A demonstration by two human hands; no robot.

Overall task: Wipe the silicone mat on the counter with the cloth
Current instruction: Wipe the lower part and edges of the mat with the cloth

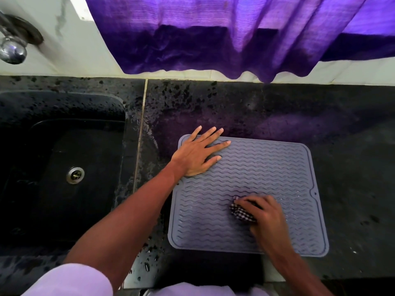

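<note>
A dark speckled stone surface (pixel 320 116) spans the view, wet with droplets near the one black sink (pixel 42 159), which holds only its round metal drain (pixel 75 175). One grey silicone mat (pixel 256 167), squarish with rounded corners and wavy ridges, lies flat right of the sink. The left hand (pixel 197 153) presses its far left corner, fingers spread flat (holding nothing). The right hand (pixel 264 212) curls closed on one bunched checkered cloth (pixel 240 212) on the mat's near middle.
</note>
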